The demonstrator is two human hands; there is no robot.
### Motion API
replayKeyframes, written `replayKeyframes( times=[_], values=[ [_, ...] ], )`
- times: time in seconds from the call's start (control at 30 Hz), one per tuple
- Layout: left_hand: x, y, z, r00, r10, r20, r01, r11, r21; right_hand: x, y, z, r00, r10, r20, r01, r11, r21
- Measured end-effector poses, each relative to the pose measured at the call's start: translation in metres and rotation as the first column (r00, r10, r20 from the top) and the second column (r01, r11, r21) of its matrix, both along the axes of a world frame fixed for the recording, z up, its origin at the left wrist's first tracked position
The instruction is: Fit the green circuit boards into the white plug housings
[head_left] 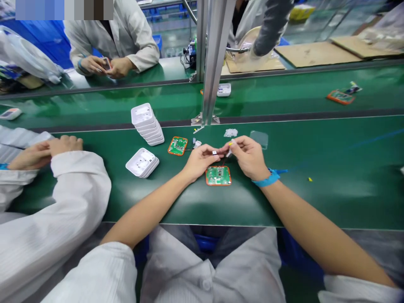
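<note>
A green circuit board with an orange rim (218, 175) lies on the table just below my two hands. Thin wires run from its top edge up towards my fingers. My left hand (200, 162) is closed, pinching a small white part (214, 152) between thumb and fingers. In the closed fingers of my right hand (251, 159), which wears a blue wrist strap, is a small white strip with a yellow end (230, 147). The fingertips of both hands are close together. A second orange-rimmed board (177, 145) rests left of my left hand, with a small white piece (197, 144) beside it.
Two stacks of white plastic housings, a taller (147, 124) and a lower (142, 163), stand at left. Small clear pieces (230, 133) and a transparent sheet (262, 140) lie beyond my right hand. A metal post (210, 63) rises behind. A co-worker's hands (47, 151) are at left.
</note>
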State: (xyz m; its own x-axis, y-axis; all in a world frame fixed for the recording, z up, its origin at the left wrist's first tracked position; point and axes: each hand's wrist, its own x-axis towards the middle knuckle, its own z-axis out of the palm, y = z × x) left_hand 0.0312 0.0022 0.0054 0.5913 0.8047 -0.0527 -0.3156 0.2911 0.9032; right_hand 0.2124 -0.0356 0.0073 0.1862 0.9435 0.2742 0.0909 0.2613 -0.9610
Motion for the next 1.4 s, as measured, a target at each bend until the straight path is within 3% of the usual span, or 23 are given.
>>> replayKeyframes(
  times=[0.1, 0.27, 0.4, 0.53, 0.67, 0.73, 0.87, 0.93, 1.03, 1.17, 1.3, 1.4],
  values=[
    [0.003, -0.004, 0.0, 0.996, 0.065, -0.067, -0.061, 0.997, 0.054, -0.003, 0.0, -0.001, 0.994, -0.047, -0.103, 0.047, 0.999, -0.008],
    [0.004, -0.007, 0.001, 0.992, 0.098, -0.078, -0.092, 0.993, 0.068, -0.006, 0.0, 0.001, 0.996, -0.081, -0.042, 0.08, 0.996, -0.029],
    [0.003, -0.024, 0.009, 0.985, 0.01, -0.173, 0.03, 0.974, 0.223, -0.01, -0.017, 0.01, 0.998, -0.056, -0.01, 0.056, 0.998, -0.028],
    [0.001, -0.048, 0.015, 0.964, -0.078, -0.255, 0.193, 0.862, 0.469, -0.016, -0.045, 0.022, 0.999, 0.007, 0.053, -0.005, 0.999, -0.037],
    [0.004, -0.052, 0.012, 0.964, -0.126, -0.233, 0.227, 0.846, 0.482, -0.017, -0.056, 0.022, 0.997, -0.014, 0.07, 0.017, 0.999, -0.036],
    [0.005, -0.048, 0.012, 0.972, -0.069, -0.226, 0.168, 0.873, 0.457, -0.016, -0.05, 0.02, 0.997, -0.067, 0.032, 0.067, 0.998, -0.014],
    [0.007, -0.038, 0.012, 0.949, 0.208, -0.237, -0.116, 0.929, 0.35, -0.01, -0.025, 0.011, 0.994, -0.101, -0.052, 0.1, 0.995, -0.019],
    [0.008, -0.033, 0.01, 0.935, 0.272, -0.229, -0.2, 0.934, 0.295, -0.003, -0.014, 0.003, 0.993, -0.088, -0.077, 0.084, 0.995, -0.052],
    [0.011, -0.028, 0.005, 0.936, 0.276, -0.218, -0.204, 0.931, 0.304, 0.005, -0.005, -0.004, 0.993, -0.051, -0.103, 0.044, 0.997, -0.065],
    [0.012, -0.026, 0.002, 0.909, 0.324, -0.263, -0.214, 0.903, 0.373, 0.005, -0.006, 0.0, 0.998, 0.0, -0.07, -0.001, 1.0, -0.02],
    [0.007, -0.025, 0.005, 0.884, 0.337, -0.323, -0.181, 0.886, 0.427, -0.001, -0.011, 0.01, 0.974, 0.104, 0.201, -0.126, 0.987, 0.099],
    [0.0, -0.024, 0.008, 0.855, 0.326, -0.404, -0.138, 0.893, 0.428, -0.005, -0.013, 0.018, 0.928, 0.091, 0.36, -0.158, 0.975, 0.159]
  ],
)
